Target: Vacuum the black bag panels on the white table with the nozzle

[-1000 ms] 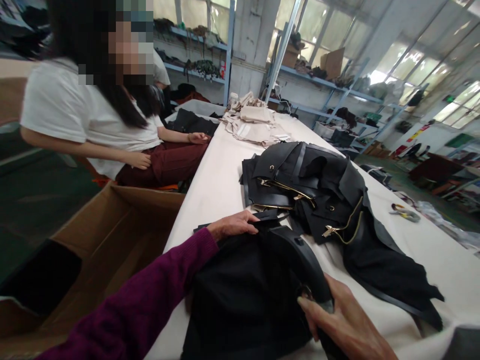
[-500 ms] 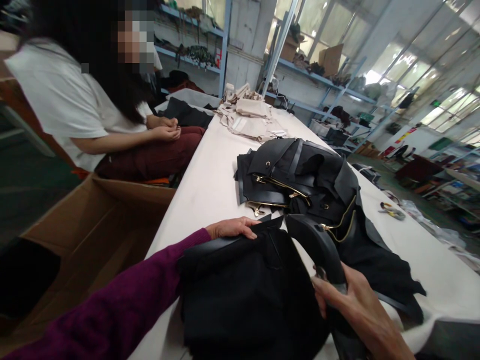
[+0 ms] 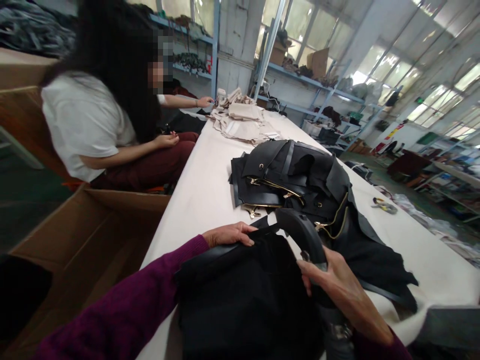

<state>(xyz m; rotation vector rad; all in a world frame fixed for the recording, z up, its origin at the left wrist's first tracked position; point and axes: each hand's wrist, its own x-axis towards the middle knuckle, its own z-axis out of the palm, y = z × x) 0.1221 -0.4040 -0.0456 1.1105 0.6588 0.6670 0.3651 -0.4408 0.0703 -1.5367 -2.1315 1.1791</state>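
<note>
The left hand (image 3: 228, 234) lies spread, ungripping, on the rim of the soft black fabric bag (image 3: 247, 295) at the white table's (image 3: 202, 190) near edge, seemingly pinning it; the right hand (image 3: 333, 285) clasps its curved black leather strap (image 3: 300, 231), held up beside the zippered black pile (image 3: 292, 175).

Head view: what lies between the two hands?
In the head view, a black fabric piece and a curved black leather strap lie between the left hand and right hand.
</note>
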